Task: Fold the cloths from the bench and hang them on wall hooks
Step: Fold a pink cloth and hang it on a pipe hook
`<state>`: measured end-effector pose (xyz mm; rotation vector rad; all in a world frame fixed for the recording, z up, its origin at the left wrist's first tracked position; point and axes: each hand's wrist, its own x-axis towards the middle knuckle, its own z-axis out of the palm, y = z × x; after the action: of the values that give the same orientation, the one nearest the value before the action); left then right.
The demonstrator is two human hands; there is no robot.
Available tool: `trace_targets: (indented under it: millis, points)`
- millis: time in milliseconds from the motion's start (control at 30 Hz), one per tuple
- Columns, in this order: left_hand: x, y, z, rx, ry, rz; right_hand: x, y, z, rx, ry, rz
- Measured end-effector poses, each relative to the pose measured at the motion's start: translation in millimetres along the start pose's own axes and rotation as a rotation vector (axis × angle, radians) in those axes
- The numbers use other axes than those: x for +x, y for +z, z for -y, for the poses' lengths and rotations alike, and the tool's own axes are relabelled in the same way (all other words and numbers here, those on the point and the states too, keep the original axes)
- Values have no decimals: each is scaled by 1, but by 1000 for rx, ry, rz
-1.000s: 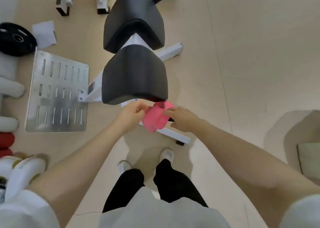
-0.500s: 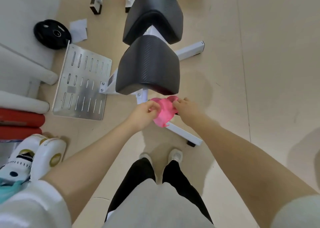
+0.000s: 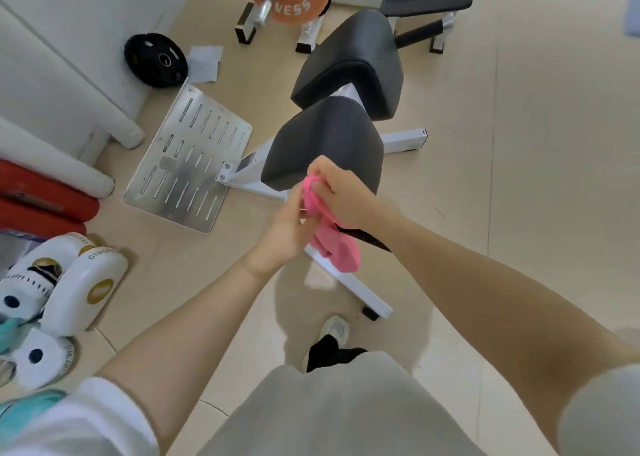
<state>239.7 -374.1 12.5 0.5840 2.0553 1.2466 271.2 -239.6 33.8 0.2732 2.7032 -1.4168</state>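
My right hand (image 3: 341, 194) grips the bunched pink fabric cloth (image 3: 330, 239); my left hand (image 3: 289, 229) seems to pinch it. The loose hanging end could unfold.

the left hand (image 3: 284, 229) hides its own fingers; the right hand (image 3: 341, 196) covers the pink cloth's (image 3: 334, 248) top.

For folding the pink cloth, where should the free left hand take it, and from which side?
Probably the loose lower end of the pink cloth, taken from the left. The right hand bunches the upper part, and the rest hangs free below it. The left hand is already alongside, touching the cloth.
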Motion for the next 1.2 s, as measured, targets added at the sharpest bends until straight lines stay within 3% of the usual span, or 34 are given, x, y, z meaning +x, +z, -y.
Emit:
trace_targets:
  millis: [167, 300, 500, 667, 733, 833, 900, 933, 1067, 1200]
  points:
    - [-35, 1, -25, 18, 79, -263, -18, -1, 46, 217, -59, 38]
    - [-77, 20, -49, 148, 67, -306, -43, -10, 62, 340, 20, 65]
    - [-110, 38, -8, 255, -112, -557, -90, -22, 64, 614, -15, 45]
    - [-133, 49, 19, 313, -393, -573, -120, -36, 53, 895, 186, -47]
    - [-137, 52, 24, 217, -539, -599, -124, -41, 45, 948, 280, -76]
    - [-132, 66, -1, -263, -662, -700, -126, -53, 26, 911, 268, -54]
    - [-123, 79, -28, -482, -620, -702, -128, -61, 10, 791, 172, 17]
    - [-117, 86, -41, -464, -545, -649, -129, -66, 2, 711, 126, 61]
    - [-84, 107, -98, -47, -271, -451, -122, -94, -27, 310, -80, 285]
    - [-45, 130, -142, 263, -103, -618, -108, -142, -43, 334, -133, 389]
